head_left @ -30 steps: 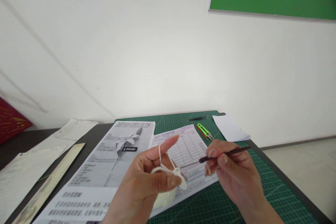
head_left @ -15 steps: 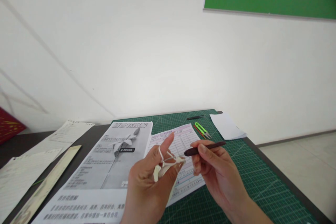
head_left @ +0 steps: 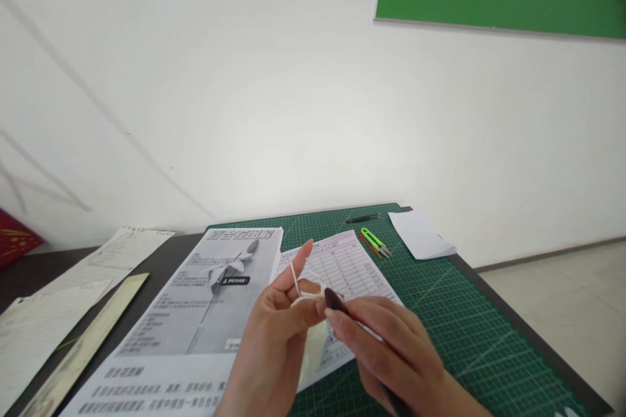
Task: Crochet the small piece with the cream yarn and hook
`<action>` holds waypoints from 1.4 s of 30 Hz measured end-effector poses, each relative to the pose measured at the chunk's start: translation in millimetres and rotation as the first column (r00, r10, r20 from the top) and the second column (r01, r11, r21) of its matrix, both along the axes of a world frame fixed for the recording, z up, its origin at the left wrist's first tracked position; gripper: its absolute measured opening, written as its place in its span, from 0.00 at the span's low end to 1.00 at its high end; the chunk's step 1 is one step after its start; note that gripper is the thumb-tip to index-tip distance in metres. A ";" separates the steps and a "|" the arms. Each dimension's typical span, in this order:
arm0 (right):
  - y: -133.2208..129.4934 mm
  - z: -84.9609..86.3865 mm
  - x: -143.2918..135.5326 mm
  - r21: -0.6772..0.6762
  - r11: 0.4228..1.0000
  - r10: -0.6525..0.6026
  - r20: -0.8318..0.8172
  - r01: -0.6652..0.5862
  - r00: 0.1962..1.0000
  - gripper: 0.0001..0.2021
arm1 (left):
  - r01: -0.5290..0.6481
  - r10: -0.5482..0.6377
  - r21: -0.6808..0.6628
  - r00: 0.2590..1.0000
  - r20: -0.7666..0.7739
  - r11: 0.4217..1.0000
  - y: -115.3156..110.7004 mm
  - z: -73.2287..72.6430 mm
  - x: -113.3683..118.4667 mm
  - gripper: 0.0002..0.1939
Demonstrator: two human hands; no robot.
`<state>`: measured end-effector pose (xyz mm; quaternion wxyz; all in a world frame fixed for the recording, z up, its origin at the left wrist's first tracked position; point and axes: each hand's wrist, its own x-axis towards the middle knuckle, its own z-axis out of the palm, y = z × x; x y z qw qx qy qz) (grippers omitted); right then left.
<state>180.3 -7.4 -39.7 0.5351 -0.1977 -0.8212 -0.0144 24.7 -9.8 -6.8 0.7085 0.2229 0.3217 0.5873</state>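
White yarn point(head_left: 295, 277) runs over the raised index finger of my left hand point(head_left: 278, 332), whose thumb and other fingers pinch a small pale crocheted piece point(head_left: 313, 348) that hangs below them. My right hand point(head_left: 396, 345) grips a dark brown crochet hook handle point(head_left: 335, 301), its rounded end up beside my left fingertips and its shaft slanting down through the palm. Both hands meet at the pale work. The hook's metal tip is hidden among the fingers. Behind them lies a printed table sheet point(head_left: 342, 267).
A green cutting mat point(head_left: 460, 313) covers much of the dark table. Green snips point(head_left: 374, 240), black tweezers point(head_left: 362, 218) and white paper point(head_left: 423, 234) lie at the back right. Left are a printed flower sheet point(head_left: 171, 313), a long pale strip point(head_left: 92, 345) and handwritten pages point(head_left: 44, 313).
My right hand has moved left and down against my left hand. The hook handle has swung from nearly level to a steep slant. My left index finger has shifted slightly left.
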 end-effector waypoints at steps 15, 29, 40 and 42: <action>12.3 2.5 -9.1 -0.392 0.597 0.051 -0.852 -0.700 0.520 0.04 | 0.007 -0.010 -0.035 0.997 -0.075 0.999 -1.5 10.3 -14.7 0.36; 13.3 8.1 -2.0 -0.379 0.521 0.081 -0.870 -0.765 0.487 0.02 | 0.165 -0.162 0.081 0.986 -0.039 0.983 -1.7 8.3 -24.9 0.36; 14.0 9.6 1.5 -0.358 0.443 0.101 -0.891 -0.822 0.443 0.02 | 0.322 -0.336 0.124 0.934 0.120 0.939 1.4 8.3 -26.4 0.34; 13.8 10.0 1.8 -0.357 0.440 0.114 -0.888 -0.824 0.446 0.02 | 0.330 -0.342 0.103 0.932 0.121 0.938 1.6 6.6 -27.7 0.35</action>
